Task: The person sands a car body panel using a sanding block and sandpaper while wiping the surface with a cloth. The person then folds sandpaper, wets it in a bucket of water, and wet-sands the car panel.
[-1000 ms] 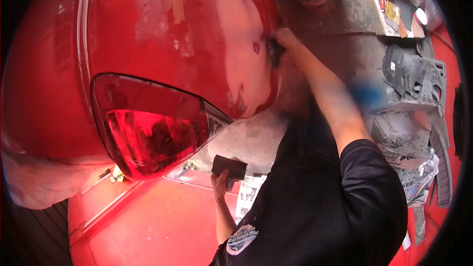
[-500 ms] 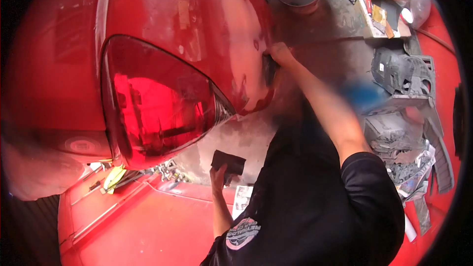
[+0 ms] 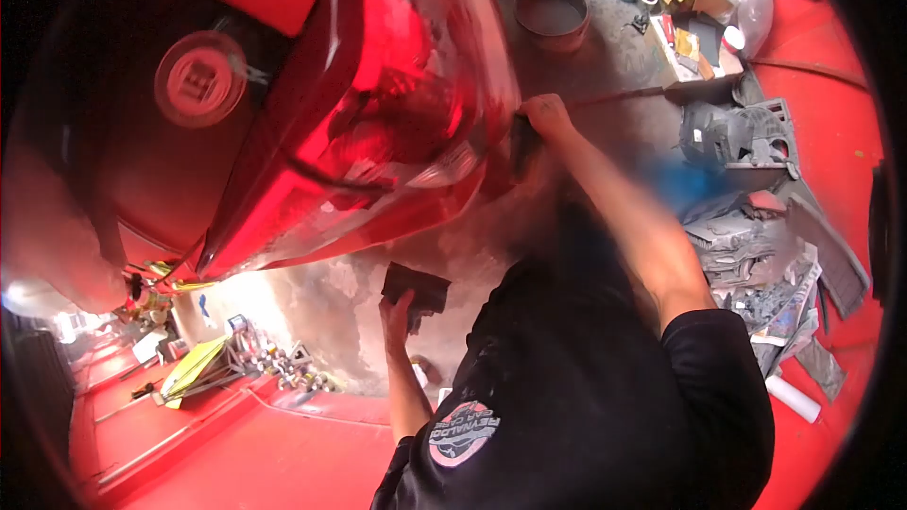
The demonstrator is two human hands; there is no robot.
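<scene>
My left hand (image 3: 397,312) grips a dark rectangular sheet (image 3: 422,289) that looks like sandpaper, held away from the car. At the edge of the red car body, my right hand (image 3: 546,116) is closed round a dark pad (image 3: 523,145); the fingers are partly hidden, and its exact kind is unclear. Between the hands and the upper left lies the glossy red tail light (image 3: 397,104), with the body panel (image 3: 487,47) curving beside it. A round badge (image 3: 200,78) sits on the dark red rear panel.
A round dark tub (image 3: 552,17) stands on the grey floor. Right of it are a cardboard box with tools (image 3: 694,49), grey plastic car parts (image 3: 742,137) and a paper-strewn pile (image 3: 756,255). A yellow-green item (image 3: 196,368) and several small cans lie lower left.
My view has swung, bringing the tail light closer and the round badge into fuller sight. Both hands keep their holds; the right stays at the car's edge.
</scene>
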